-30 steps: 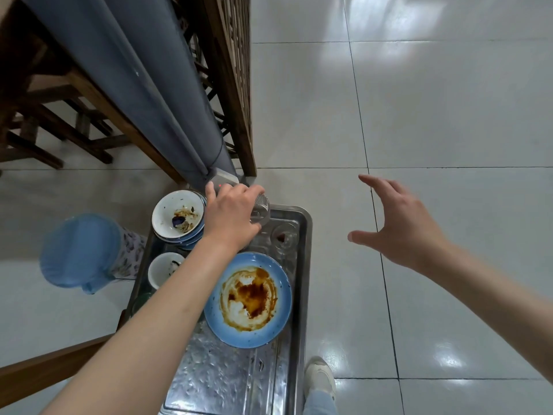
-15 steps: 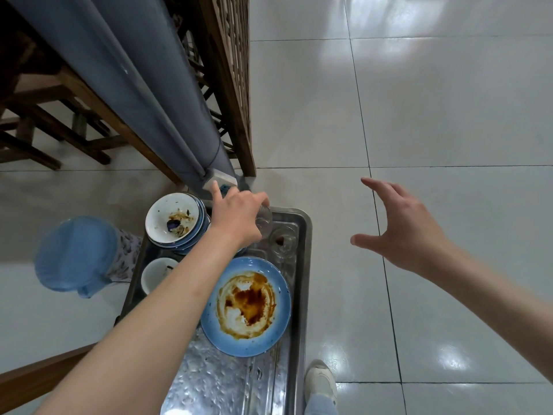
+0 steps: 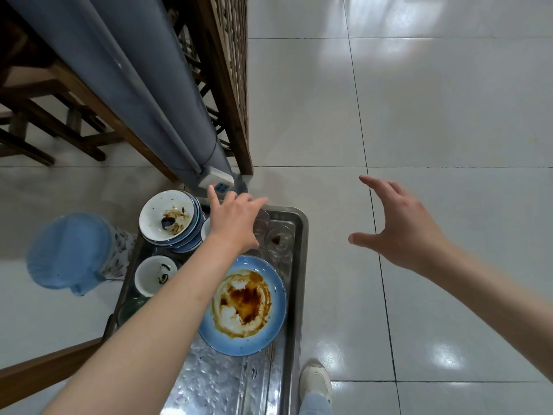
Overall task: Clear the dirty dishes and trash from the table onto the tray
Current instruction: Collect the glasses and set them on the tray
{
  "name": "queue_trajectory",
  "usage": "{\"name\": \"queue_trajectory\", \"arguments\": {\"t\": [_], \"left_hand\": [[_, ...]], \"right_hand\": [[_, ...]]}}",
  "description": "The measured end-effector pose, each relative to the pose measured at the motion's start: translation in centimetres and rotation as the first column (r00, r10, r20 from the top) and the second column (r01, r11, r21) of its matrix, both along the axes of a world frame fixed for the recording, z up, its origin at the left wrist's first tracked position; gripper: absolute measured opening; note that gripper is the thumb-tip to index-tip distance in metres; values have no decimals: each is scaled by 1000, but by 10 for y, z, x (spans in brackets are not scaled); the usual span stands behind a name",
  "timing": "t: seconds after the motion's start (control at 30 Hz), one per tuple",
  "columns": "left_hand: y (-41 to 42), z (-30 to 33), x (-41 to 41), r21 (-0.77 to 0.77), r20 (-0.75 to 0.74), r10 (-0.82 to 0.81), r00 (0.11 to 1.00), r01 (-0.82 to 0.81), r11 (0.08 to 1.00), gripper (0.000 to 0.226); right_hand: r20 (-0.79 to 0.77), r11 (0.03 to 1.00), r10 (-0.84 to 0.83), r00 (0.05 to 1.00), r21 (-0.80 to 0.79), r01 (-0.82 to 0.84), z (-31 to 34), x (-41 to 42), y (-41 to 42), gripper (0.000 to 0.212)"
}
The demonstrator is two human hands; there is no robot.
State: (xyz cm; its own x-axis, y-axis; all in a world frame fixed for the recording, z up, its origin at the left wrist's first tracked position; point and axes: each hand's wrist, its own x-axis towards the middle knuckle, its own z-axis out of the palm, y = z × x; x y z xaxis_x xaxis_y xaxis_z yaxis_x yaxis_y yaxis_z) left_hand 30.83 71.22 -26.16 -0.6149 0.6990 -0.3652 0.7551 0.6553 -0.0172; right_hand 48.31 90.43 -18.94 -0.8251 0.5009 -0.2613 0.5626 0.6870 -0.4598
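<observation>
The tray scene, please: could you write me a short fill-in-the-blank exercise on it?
The sauce-stained blue plate lies in the metal ____.
The left hand holds a clear ____ over the tray.
The right hand hovers ____ above the floor.
Missing words: tray; glass; open

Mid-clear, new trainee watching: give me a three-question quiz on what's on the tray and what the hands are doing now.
1. True or false: the blue plate on the tray is clean.
2. What does the left hand hold? A) glass B) spoon C) napkin
3. Fill in: the right hand hovers open over the ____.

Key: 1 false, it is sauce-stained. 2 A, a clear glass. 3 floor.
</observation>
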Motion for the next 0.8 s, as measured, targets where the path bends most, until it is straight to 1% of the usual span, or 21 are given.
{"name": "queue_trajectory", "arguments": {"t": [0.07, 0.13, 0.27, 0.4, 0.57, 0.8], "left_hand": [[-4, 8, -3, -14, 14, 33, 999, -32, 999, 103], [-8, 17, -5, 5, 7, 76, 997, -76, 997, 113], [-30, 49, -1, 104, -43, 171, 984, -166, 981, 122], [-60, 88, 11, 178, -34, 232, 972, -222, 959, 131], [-95, 128, 29, 221, -38, 245, 969, -231, 947, 135], [-167, 163, 53, 276, -45, 187, 981, -168, 946, 130]], "right_hand": [[-2, 1000, 2, 1000, -5, -2, 3, -3, -3, 98], [-7, 1000, 5, 1000, -9, -5, 5, -5, -6, 98], [-20, 999, 23, 1000, -25, -24, 16, -9, -18, 99], [-19, 999, 43, 999, -25, -43, 33, -10, -38, 103], [-29, 998, 54, 998, -20, -55, 58, -2, -75, 108], [-34, 999, 2, 999, -38, -3, 87, 23, -161, 112]]}}
